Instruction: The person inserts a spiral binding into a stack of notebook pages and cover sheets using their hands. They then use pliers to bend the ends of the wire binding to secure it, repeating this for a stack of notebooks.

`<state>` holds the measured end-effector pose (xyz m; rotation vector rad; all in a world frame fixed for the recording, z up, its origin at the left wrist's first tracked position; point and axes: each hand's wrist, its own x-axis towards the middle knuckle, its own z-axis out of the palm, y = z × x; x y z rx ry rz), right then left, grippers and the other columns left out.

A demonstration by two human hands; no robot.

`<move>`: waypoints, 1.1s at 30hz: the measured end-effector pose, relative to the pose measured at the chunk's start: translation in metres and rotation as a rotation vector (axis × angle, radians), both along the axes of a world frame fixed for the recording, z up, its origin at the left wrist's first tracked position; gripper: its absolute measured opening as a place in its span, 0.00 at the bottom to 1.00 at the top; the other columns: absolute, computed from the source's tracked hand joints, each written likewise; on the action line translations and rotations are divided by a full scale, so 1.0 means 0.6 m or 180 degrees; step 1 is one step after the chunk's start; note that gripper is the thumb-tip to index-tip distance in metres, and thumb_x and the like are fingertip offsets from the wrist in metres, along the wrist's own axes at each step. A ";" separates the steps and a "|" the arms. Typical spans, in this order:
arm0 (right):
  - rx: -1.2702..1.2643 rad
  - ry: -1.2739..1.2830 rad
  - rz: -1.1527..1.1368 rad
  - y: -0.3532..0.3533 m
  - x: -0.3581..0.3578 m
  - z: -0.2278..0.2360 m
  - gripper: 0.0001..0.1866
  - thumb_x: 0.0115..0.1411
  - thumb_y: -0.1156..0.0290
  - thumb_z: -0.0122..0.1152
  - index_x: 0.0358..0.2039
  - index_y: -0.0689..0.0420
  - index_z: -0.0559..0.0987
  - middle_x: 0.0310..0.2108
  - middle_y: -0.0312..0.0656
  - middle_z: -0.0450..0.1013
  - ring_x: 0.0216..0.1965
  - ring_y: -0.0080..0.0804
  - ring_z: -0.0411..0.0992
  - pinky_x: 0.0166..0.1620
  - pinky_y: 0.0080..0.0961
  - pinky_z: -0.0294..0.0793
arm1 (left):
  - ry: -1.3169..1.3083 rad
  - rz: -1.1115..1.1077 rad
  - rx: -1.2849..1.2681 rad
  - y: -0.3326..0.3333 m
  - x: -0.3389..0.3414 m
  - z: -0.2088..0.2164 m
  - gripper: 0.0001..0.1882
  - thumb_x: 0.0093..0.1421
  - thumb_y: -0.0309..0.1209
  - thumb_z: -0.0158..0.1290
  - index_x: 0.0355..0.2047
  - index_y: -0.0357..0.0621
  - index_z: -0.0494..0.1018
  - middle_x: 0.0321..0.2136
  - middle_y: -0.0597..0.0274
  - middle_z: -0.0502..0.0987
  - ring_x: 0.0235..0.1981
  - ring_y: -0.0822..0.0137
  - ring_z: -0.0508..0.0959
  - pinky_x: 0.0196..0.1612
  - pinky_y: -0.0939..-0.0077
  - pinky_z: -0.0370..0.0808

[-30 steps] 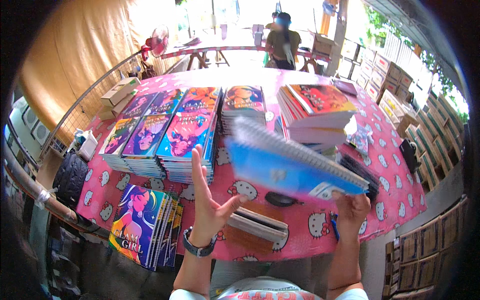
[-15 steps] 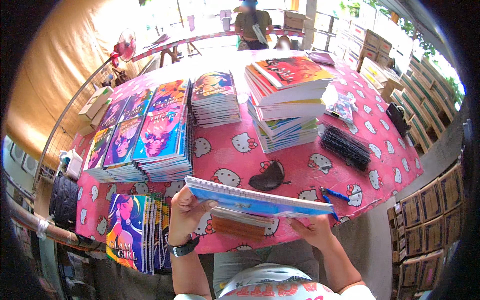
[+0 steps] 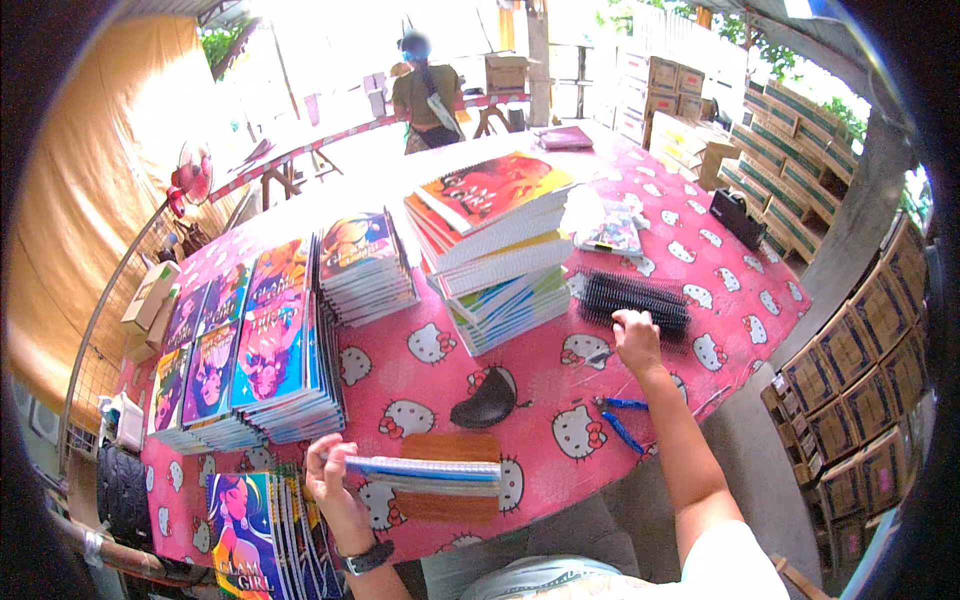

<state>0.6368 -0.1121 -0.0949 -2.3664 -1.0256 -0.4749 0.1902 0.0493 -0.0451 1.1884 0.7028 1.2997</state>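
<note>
My left hand [image 3: 338, 490] grips the left end of a notebook block [image 3: 425, 470] with blue on its cover, standing on its long edge. The block's upper edge shows a row of punched notches. Beneath it lies a flat brown wooden board [image 3: 445, 507]. My right arm stretches forward, and my right hand [image 3: 637, 342] is pinched at the near side of a pile of black spiral binding coils [image 3: 640, 298]. A single coil between the fingers is hard to separate from the pile. Blue-handled pliers [image 3: 625, 420] lie to the right of the board.
Stacked notebooks with colourful covers [image 3: 240, 340] fill the left; a tall pile [image 3: 500, 250] stands mid-table. A black pouch-like item [image 3: 485, 398] lies near the board. More notebooks [image 3: 265, 530] stand at the near left edge. Cartons [image 3: 860, 360] line the right; a person [image 3: 428, 95] stands beyond.
My right hand has let go of the notebook block and reached out to the coils. My left hand has lowered the block onto the board. The view has shifted, and the far person has turned.
</note>
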 end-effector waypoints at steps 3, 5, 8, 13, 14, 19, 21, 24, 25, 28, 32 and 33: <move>-0.0586 -0.0063 -0.0189 0.004 0.014 -0.025 0.12 0.47 0.62 0.67 0.31 0.51 0.77 0.36 0.38 0.71 0.45 0.40 0.67 0.42 0.43 0.69 | -0.0010 0.0253 -0.0263 -0.018 0.010 0.015 0.20 0.54 0.31 0.53 0.47 0.38 0.68 0.29 0.63 0.74 0.32 0.75 0.73 0.39 0.80 0.68; -0.0798 -0.0247 -0.0049 0.006 0.021 -0.030 0.12 0.47 0.61 0.68 0.29 0.50 0.77 0.35 0.38 0.70 0.44 0.39 0.66 0.42 0.42 0.68 | -0.0161 0.0287 -0.0265 -0.024 0.016 0.023 0.21 0.55 0.30 0.52 0.49 0.38 0.67 0.27 0.64 0.73 0.31 0.75 0.73 0.38 0.82 0.68; -0.0707 -0.0939 0.0025 -0.003 0.040 -0.030 0.08 0.51 0.63 0.63 0.27 0.52 0.76 0.29 0.40 0.71 0.35 0.40 0.70 0.39 0.35 0.69 | -0.0206 0.0056 -0.0390 -0.017 0.023 0.015 0.23 0.56 0.30 0.49 0.53 0.37 0.65 0.28 0.65 0.72 0.30 0.76 0.71 0.39 0.82 0.68; 0.0852 0.0058 0.0708 -0.001 -0.053 0.118 0.09 0.51 0.72 0.64 0.31 0.61 0.77 0.31 0.49 0.74 0.37 0.47 0.72 0.42 0.37 0.71 | 0.0885 0.1353 0.0920 -0.047 0.035 0.022 0.30 0.62 0.41 0.45 0.61 0.38 0.58 0.57 0.54 0.62 0.61 0.62 0.57 0.64 0.65 0.48; 0.0661 0.0146 0.0795 0.002 -0.045 0.104 0.08 0.52 0.72 0.63 0.32 0.61 0.76 0.30 0.49 0.74 0.37 0.48 0.72 0.41 0.37 0.71 | 0.1543 0.1598 0.1442 -0.069 0.043 0.037 0.35 0.61 0.48 0.46 0.62 0.39 0.57 0.60 0.52 0.59 0.63 0.59 0.54 0.65 0.58 0.43; 0.0734 0.0390 0.0759 0.015 -0.026 0.093 0.10 0.56 0.75 0.56 0.40 0.59 0.73 0.31 0.51 0.74 0.35 0.50 0.73 0.40 0.39 0.71 | 0.3062 0.0146 0.2844 -0.151 0.098 0.086 0.37 0.49 0.52 0.59 0.55 0.47 0.66 0.43 0.60 0.71 0.52 0.59 0.68 0.64 0.42 0.31; 0.0873 -0.0318 0.0905 0.008 -0.029 0.118 0.17 0.59 0.78 0.47 0.50 0.56 0.69 0.33 0.51 0.70 0.36 0.49 0.71 0.44 0.39 0.69 | 0.3329 -0.0434 0.2792 -0.152 0.118 0.076 0.30 0.47 0.48 0.61 0.49 0.51 0.71 0.34 0.65 0.72 0.45 0.61 0.71 0.65 0.41 0.31; 0.0974 -0.0712 0.1195 -0.015 -0.099 0.201 0.21 0.60 0.79 0.44 0.55 0.56 0.66 0.34 0.50 0.67 0.37 0.47 0.68 0.46 0.38 0.68 | 0.3050 -0.0062 0.2981 -0.150 0.131 0.052 0.22 0.46 0.44 0.62 0.42 0.54 0.75 0.27 0.66 0.68 0.39 0.63 0.71 0.65 0.42 0.33; 0.0977 -0.0379 0.1353 -0.022 -0.131 0.220 0.22 0.61 0.79 0.44 0.57 0.56 0.65 0.34 0.50 0.66 0.38 0.47 0.67 0.47 0.38 0.67 | 0.3057 0.0060 0.3035 -0.153 0.132 0.051 0.21 0.46 0.43 0.62 0.41 0.54 0.75 0.27 0.66 0.69 0.39 0.62 0.71 0.65 0.42 0.34; 0.0884 0.0282 0.1793 -0.044 -0.230 0.261 0.21 0.61 0.78 0.45 0.56 0.57 0.68 0.34 0.47 0.68 0.38 0.45 0.69 0.45 0.36 0.70 | 0.3054 0.0284 0.3113 -0.158 0.133 0.046 0.18 0.46 0.41 0.61 0.38 0.54 0.75 0.29 0.66 0.71 0.40 0.62 0.72 0.64 0.44 0.39; 0.0366 0.1393 0.3128 -0.060 -0.304 0.221 0.14 0.57 0.75 0.56 0.45 0.57 0.76 0.33 0.45 0.73 0.34 0.41 0.73 0.36 0.30 0.75 | 0.2705 -0.0262 0.2756 -0.155 0.125 0.074 0.16 0.48 0.38 0.60 0.37 0.52 0.75 0.33 0.66 0.73 0.42 0.63 0.72 0.61 0.49 0.50; 0.0494 0.1574 0.3246 -0.062 -0.315 0.200 0.13 0.55 0.75 0.60 0.43 0.57 0.77 0.33 0.43 0.73 0.34 0.37 0.74 0.35 0.28 0.75 | 0.2526 -0.0530 0.2584 -0.150 0.118 0.084 0.15 0.48 0.37 0.60 0.37 0.51 0.75 0.33 0.66 0.73 0.43 0.63 0.72 0.60 0.51 0.53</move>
